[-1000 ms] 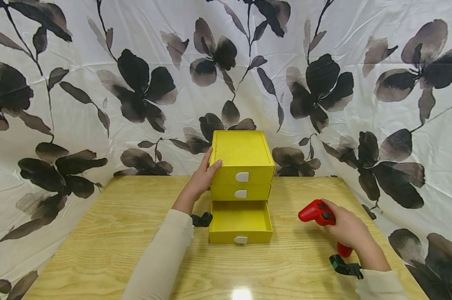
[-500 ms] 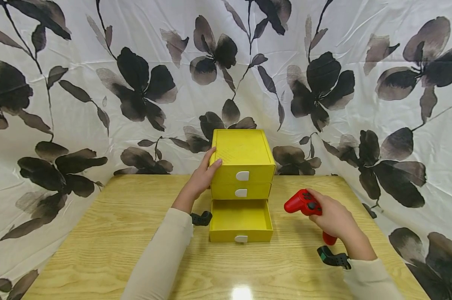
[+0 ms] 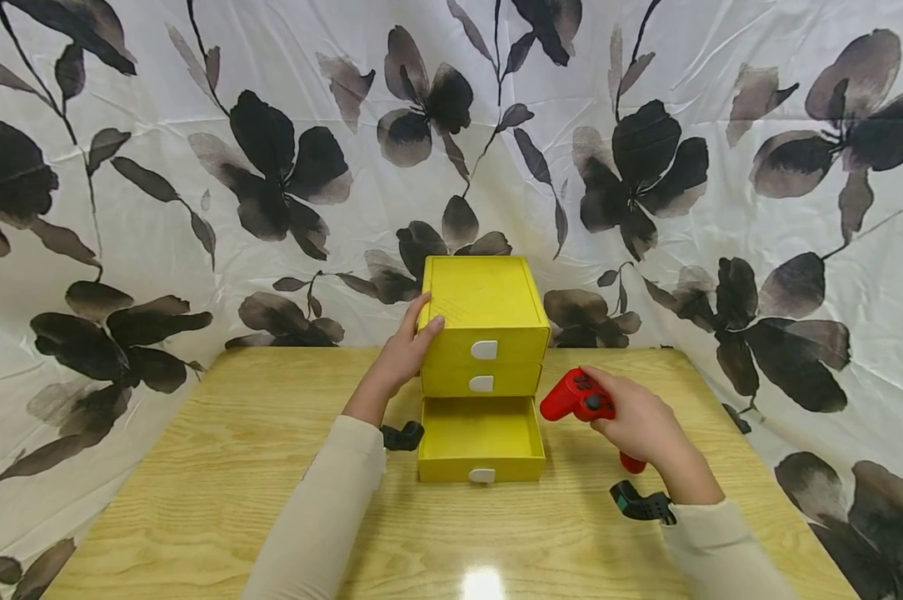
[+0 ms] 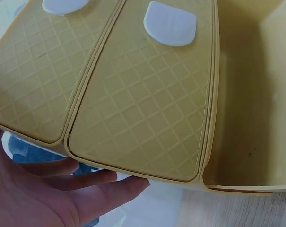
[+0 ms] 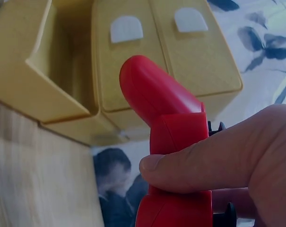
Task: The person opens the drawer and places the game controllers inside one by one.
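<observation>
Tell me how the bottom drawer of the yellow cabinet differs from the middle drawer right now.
The bottom drawer is pulled out toward the person, its inside showing with nothing in it; the middle drawer is pushed in flush, its inside hidden. The red game controller held by the right hand is beside the bottom drawer, nearer it than the middle one. Both drawers are yellow with a white tab handle.

A red game controller point(image 5: 169, 142) fills the centre and bottom, gripped by the right hand point(image 5: 237, 161) at lower right; behind it, upper left, a yellow drawer unit point(image 5: 133, 66) with its open drawer point(image 5: 43, 71); white tabs point(image 5: 126, 29) above.
</observation>
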The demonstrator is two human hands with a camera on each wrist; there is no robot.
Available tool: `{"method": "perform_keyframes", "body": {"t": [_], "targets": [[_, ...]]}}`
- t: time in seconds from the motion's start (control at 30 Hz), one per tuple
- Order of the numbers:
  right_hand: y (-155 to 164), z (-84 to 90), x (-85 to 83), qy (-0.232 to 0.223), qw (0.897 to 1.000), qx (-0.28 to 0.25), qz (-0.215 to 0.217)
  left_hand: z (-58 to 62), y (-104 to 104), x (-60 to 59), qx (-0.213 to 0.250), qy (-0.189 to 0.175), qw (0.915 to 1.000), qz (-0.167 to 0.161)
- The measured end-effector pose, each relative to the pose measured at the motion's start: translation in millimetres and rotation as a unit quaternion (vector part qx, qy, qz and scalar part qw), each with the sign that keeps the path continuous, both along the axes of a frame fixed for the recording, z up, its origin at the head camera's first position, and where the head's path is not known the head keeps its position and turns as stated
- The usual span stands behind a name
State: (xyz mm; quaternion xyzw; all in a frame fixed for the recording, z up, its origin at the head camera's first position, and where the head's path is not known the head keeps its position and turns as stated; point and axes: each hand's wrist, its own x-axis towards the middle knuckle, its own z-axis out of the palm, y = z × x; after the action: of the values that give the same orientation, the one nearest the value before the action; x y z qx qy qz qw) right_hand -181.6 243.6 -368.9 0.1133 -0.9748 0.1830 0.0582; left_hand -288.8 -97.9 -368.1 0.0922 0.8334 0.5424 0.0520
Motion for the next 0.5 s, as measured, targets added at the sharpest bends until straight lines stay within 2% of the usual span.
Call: {"method": "perform_keyframes", "body": {"t": [0.5], "targets": [[-27.5, 1.1, -5.3, 0.048, 0.998, 0.0, 0.031, 0.1, 0.4, -0.4, -0.01, 0.006, 0.9999, 0.003]]}}
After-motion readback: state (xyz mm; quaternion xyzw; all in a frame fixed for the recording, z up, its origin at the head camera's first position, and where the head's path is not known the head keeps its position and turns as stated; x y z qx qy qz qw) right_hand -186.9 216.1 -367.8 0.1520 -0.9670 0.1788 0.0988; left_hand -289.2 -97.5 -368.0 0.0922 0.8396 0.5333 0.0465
